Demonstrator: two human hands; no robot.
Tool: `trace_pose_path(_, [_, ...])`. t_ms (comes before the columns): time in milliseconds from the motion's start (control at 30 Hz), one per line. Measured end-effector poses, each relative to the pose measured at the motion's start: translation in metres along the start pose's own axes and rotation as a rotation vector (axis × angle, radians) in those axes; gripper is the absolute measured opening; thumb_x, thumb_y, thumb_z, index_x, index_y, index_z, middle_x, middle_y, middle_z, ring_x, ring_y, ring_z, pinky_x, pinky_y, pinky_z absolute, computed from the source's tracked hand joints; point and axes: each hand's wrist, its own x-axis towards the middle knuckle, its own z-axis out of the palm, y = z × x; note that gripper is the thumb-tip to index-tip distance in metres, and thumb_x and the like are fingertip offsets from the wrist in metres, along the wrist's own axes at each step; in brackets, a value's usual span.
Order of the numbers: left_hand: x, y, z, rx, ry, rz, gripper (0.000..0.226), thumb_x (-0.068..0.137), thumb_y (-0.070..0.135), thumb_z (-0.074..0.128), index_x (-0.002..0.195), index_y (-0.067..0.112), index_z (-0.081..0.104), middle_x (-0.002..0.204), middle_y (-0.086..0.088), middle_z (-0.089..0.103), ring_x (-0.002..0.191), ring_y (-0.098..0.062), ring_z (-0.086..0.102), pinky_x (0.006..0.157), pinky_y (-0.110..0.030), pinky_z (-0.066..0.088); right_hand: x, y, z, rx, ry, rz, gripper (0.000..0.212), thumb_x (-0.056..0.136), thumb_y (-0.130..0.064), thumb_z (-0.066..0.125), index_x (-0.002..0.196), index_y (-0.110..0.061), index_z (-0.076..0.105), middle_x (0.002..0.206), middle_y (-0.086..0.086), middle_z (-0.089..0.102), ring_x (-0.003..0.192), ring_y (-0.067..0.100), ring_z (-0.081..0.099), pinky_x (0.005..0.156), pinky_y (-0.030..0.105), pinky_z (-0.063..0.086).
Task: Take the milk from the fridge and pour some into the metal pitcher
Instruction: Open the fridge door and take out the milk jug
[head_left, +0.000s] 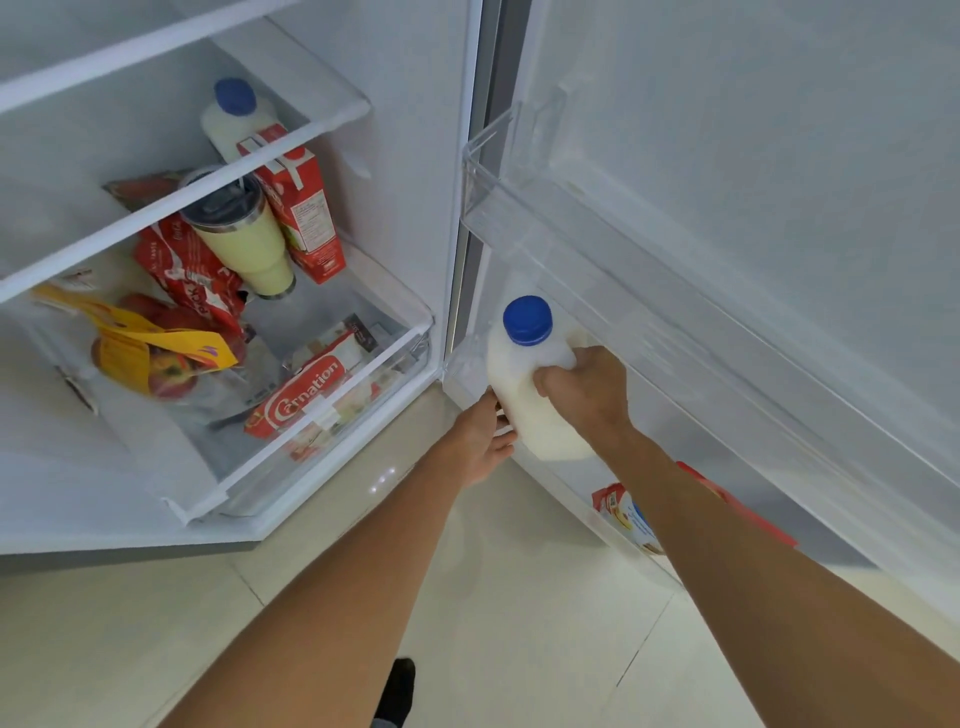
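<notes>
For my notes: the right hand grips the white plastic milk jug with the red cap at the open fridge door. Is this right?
Not quite. In the head view, the white plastic milk jug held by the right hand has a blue cap, not red. The rest stands.

White milk bottle with a blue cap; red carton; pale yellow tumbler with a black lid; yellow bag; white fridge; cream floor tiles.

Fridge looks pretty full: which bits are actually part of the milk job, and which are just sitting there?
Part of the job:
milk bottle
right hand, gripping it
left hand, steadying its side

Just sitting there:
second milk bottle
red carton
tumbler
apples
</notes>
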Motion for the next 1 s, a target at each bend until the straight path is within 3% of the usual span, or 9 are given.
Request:
trace_pose_path(167, [-0.014, -0.008, -0.001, -0.149, -0.064, -0.01, 0.021, 0.098, 0.031, 0.043, 0.099, 0.016, 0.059, 0.09, -0.004, 0.06, 0.131, -0.021, 0.047, 0.113, -0.04, 0.03, -0.032, -0.029, -0.009, -0.135, -0.073, -0.124, 0.025, 0.077, -0.004, 0.062, 0.059, -0.014, 0.048, 0.058, -0.003, 0.049, 0.057, 0.011, 0.049, 0.054, 0.019, 0.036])
trace_pose_path(233, [-0.025, -0.012, -0.005, -0.157, -0.061, -0.005, 0.024, 0.096, 0.028, 0.044, 0.077, 0.017, 0.054, 0.07, -0.002, 0.054, 0.105, -0.02, 0.055, 0.107, -0.036, 0.037, -0.043, -0.04, -0.012, -0.119, -0.124, -0.146, 0.017, 0.075, -0.005, 0.064, 0.063, -0.013, 0.054, 0.06, -0.004, 0.053, 0.059, 0.012, 0.053, 0.055, 0.02, 0.041])
trace_pose_path(300, [-0.036, -0.016, -0.014, -0.156, -0.047, 0.011, 0.028, 0.094, 0.022, 0.042, 0.067, 0.017, 0.045, 0.054, 0.0, 0.044, 0.063, -0.02, 0.04, 0.073, -0.025, 0.045, -0.055, -0.049, -0.013, -0.069, -0.172, -0.128, 0.006, 0.072, -0.009, 0.064, 0.068, -0.007, 0.061, 0.065, 0.002, 0.058, 0.064, 0.019, 0.057, 0.057, 0.024, 0.044])
trace_pose_path(400, [-0.053, -0.022, -0.031, -0.172, 0.003, 0.036, 0.026, 0.093, 0.025, 0.042, 0.07, 0.016, 0.048, 0.056, -0.004, 0.042, 0.049, -0.017, 0.029, 0.058, -0.027, 0.035, -0.077, -0.063, -0.012, 0.051, -0.245, -0.098, 0.021, 0.061, -0.023, 0.059, 0.072, -0.005, 0.063, 0.072, 0.011, 0.064, 0.07, 0.029, 0.063, 0.061, 0.03, 0.048])
trace_pose_path(500, [-0.066, -0.032, -0.044, -0.208, 0.002, 0.079, 0.025, 0.09, 0.04, 0.048, 0.084, 0.019, 0.061, 0.08, -0.01, 0.063, 0.075, -0.026, 0.056, 0.079, -0.039, 0.046, -0.099, -0.073, -0.015, 0.149, -0.313, -0.086, 0.009, 0.06, -0.024, 0.058, 0.054, -0.023, 0.064, 0.059, -0.005, 0.063, 0.061, 0.02, 0.062, 0.058, 0.028, 0.046])
trace_pose_path(567, [-0.078, -0.037, -0.048, -0.224, 0.01, 0.088, 0.028, 0.088, 0.045, 0.052, 0.09, 0.02, 0.065, 0.089, -0.009, 0.072, 0.091, -0.03, 0.062, 0.093, -0.046, 0.046, -0.112, -0.078, -0.018, 0.197, -0.354, -0.107, 0.038, 0.071, -0.018, 0.059, 0.035, -0.028, 0.052, 0.04, -0.015, 0.048, 0.043, 0.002, 0.048, 0.051, 0.023, 0.035])
trace_pose_path(767, [-0.132, -0.031, -0.049, -0.298, 0.011, 0.062, 0.038, 0.083, 0.051, 0.057, 0.099, 0.019, 0.067, 0.104, -0.009, 0.072, 0.098, -0.031, 0.066, 0.102, -0.05, 0.045, -0.15, -0.108, -0.033, 0.324, -0.393, -0.113, 0.037, 0.092, -0.022, 0.048, 0.055, -0.016, 0.048, 0.038, -0.015, 0.048, 0.038, -0.001, 0.045, 0.048, 0.012, 0.036])
trace_pose_path(900, [-0.181, -0.019, -0.039, -0.316, -0.018, 0.092, 0.042, 0.078, 0.05, 0.064, 0.102, 0.017, 0.068, 0.117, -0.009, 0.069, 0.114, -0.032, 0.062, 0.104, -0.051, 0.042, -0.177, -0.136, -0.056, 0.314, -0.319, -0.136, 0.044, 0.092, -0.031, 0.047, 0.051, -0.016, 0.044, 0.04, -0.012, 0.045, 0.044, 0.007, 0.042, 0.059, 0.025, 0.035])
trace_pose_path(1000, [-0.219, -0.012, -0.028, -0.282, 0.057, 0.155, 0.052, 0.08, 0.051, 0.061, 0.119, 0.016, 0.064, 0.122, -0.01, 0.067, 0.111, -0.032, 0.063, 0.09, -0.047, 0.052, -0.201, -0.163, -0.076, 0.306, -0.258, -0.149, 0.046, 0.09, -0.035, 0.049, 0.049, -0.016, 0.041, 0.04, -0.01, 0.044, 0.048, 0.013, 0.04, 0.061, 0.03, 0.034])
